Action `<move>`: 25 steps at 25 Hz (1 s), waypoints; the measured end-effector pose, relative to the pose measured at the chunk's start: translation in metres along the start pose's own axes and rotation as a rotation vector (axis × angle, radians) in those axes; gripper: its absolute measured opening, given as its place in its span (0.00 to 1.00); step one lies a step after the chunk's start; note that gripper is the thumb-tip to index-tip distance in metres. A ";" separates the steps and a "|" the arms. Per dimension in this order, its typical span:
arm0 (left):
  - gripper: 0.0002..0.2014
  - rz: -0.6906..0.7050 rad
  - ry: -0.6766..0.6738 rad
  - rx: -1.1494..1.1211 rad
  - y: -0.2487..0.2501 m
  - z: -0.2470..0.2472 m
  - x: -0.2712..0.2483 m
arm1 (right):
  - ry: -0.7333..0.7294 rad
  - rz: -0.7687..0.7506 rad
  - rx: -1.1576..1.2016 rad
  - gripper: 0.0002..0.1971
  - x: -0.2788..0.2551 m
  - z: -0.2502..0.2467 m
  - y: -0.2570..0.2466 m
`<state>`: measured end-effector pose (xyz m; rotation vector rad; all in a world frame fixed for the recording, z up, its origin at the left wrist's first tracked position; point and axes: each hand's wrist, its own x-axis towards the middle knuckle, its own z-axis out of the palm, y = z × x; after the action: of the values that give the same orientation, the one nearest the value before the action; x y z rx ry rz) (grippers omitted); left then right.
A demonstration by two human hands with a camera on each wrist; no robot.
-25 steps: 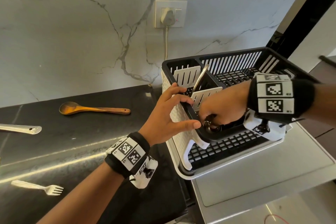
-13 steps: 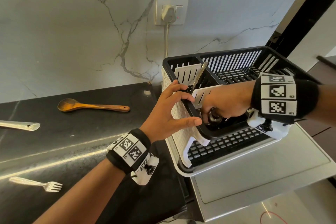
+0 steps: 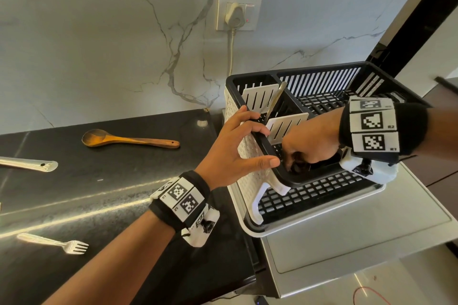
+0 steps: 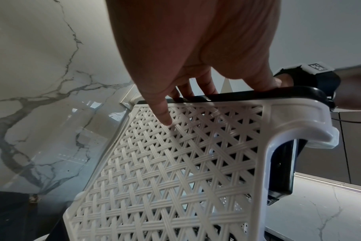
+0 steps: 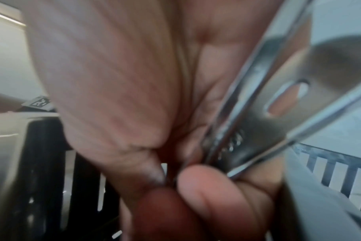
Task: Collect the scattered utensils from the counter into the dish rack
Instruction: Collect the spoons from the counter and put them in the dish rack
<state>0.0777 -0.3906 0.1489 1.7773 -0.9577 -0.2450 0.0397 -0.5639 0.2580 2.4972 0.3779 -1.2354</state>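
Note:
The black and white dish rack (image 3: pixel 322 75) stands at the right on a steel surface. My left hand (image 3: pixel 247 148) grips the black rim of its utensil compartment; the left wrist view shows the left hand (image 4: pixel 196 48) with fingers over the rim above the rack's white lattice wall (image 4: pixel 175 163). My right hand (image 3: pixel 295 163) reaches down into that compartment. Its fingers (image 5: pixel 216 187) pinch steel tongs (image 5: pixel 268 114). A metal utensil (image 3: pixel 275 99) leans upright in the compartment behind. On the black counter lie a wooden spoon (image 3: pixel 128 140), a fork (image 3: pixel 57 244) and a steel handle (image 3: pixel 29 163).
A wall socket with a plug (image 3: pixel 236 15) sits behind the rack, and its cord hangs down to the counter. The steel surface (image 3: pixel 347 242) under the rack runs toward me. The black counter's front edge (image 3: pixel 223 290) is close below my left forearm.
My right hand has sunk a little deeper into the utensil compartment with the tongs. My left hand keeps its hold on the rim.

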 end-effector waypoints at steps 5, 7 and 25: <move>0.24 -0.006 -0.006 -0.008 0.002 -0.002 0.000 | 0.157 0.058 -0.024 0.17 0.002 0.005 0.002; 0.24 -0.014 -0.010 -0.005 0.004 -0.002 0.000 | 0.189 0.020 0.019 0.20 0.001 0.007 0.006; 0.25 0.016 -0.003 0.003 -0.004 -0.001 0.002 | 0.102 0.070 -0.133 0.16 0.009 0.003 0.001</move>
<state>0.0819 -0.3909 0.1464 1.7720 -0.9747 -0.2365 0.0430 -0.5651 0.2488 2.4431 0.3811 -1.0247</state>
